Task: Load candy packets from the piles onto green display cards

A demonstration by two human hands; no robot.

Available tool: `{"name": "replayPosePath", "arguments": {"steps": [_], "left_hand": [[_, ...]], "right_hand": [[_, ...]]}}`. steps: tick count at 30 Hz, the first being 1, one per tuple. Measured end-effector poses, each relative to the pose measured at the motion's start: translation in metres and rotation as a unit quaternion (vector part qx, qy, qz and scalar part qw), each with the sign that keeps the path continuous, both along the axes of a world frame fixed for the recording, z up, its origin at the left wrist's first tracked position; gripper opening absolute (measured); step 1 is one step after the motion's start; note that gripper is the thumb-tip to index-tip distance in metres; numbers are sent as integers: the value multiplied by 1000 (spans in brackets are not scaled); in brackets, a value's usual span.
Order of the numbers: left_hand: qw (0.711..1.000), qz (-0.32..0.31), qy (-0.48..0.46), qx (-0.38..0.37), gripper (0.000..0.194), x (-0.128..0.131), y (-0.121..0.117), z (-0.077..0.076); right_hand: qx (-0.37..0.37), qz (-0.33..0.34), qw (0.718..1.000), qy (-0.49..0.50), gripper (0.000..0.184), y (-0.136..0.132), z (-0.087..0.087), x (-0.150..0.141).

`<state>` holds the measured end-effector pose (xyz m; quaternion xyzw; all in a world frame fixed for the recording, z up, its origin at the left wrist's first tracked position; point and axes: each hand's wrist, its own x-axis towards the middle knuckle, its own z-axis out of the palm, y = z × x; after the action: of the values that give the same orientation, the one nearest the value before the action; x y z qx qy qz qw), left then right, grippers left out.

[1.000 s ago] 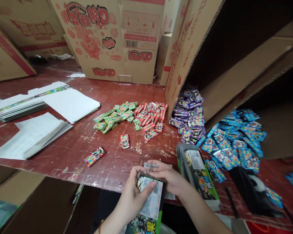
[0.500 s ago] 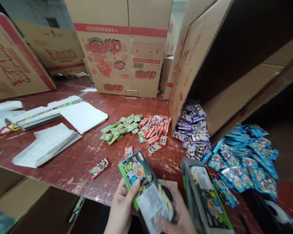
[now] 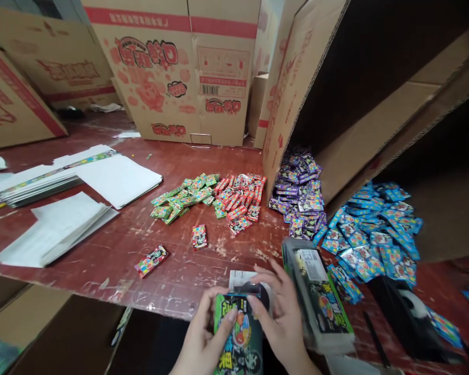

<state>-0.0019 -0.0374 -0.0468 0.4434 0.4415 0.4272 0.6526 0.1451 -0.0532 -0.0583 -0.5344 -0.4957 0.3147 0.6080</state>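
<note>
At the near edge of the table both hands hold a small green and black printed carton (image 3: 238,333), its colourful front facing up. My left hand (image 3: 203,338) grips its left side with fingers curled over the top edge. My right hand (image 3: 281,323) holds the right side, thumb at the open end flap (image 3: 244,284), the other fingers partly spread. A second, similar carton (image 3: 316,291) lies on the table just right of my right hand.
Piles of small candy packets lie on the red table (image 3: 113,245): green (image 3: 182,198), red (image 3: 240,198), purple (image 3: 300,192) and blue (image 3: 375,234). Two loose packets (image 3: 152,260) sit near the front. Flat white sheets (image 3: 58,224) lie left. Large cardboard boxes (image 3: 187,67) stand behind.
The carton has been turned over and brought back upright between the hands: the barcode side faced up a second ago, then it was tilted, now the printed front shows.
</note>
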Motion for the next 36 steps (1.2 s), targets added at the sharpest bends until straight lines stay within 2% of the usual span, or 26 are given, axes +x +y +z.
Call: {"name": "replayPosePath", "arguments": {"steps": [2,5,7,10,13,15,17,19,22,25,28,33,36], "left_hand": [[999,-28,13,17,18,-2,6,-2],[996,-44,17,72,9,-1,12,-6],[995,-30,5,94,9,1,12,-8],[997,-24,4,79,21,2,11,-6],[994,-51,32,86,8,1,11,4],[997,-46,25,65,11,0,13,12],[999,-37,-14,7,22,-1,16,19],[997,-41,-52,-49,34,0,19,24],[996,-55,-35,-58,30,2,21,27],[998,-58,39,2,25,5,20,25],[995,-69,70,14,26,7,20,22],[995,-82,52,3,28,7,24,17],[996,-75,55,6,27,7,25,16]], "right_hand": [[5,-79,997,19,51,-8,-13,-5],[-26,-69,997,11,42,-16,-23,-10],[-12,-80,997,19,43,-18,-22,-13],[7,-115,990,83,51,-17,-9,-17],[-68,-61,983,157,57,-15,9,-16],[-109,-22,974,198,63,-13,21,-12],[-139,17,958,251,69,-8,30,-6],[-171,59,935,304,70,-2,35,1],[-205,75,912,346,63,2,33,10],[-211,49,914,342,58,-2,24,16],[-199,43,933,297,67,-10,19,17],[-201,49,945,254,64,-12,26,15],[-199,52,947,246,68,-8,31,14]]}}
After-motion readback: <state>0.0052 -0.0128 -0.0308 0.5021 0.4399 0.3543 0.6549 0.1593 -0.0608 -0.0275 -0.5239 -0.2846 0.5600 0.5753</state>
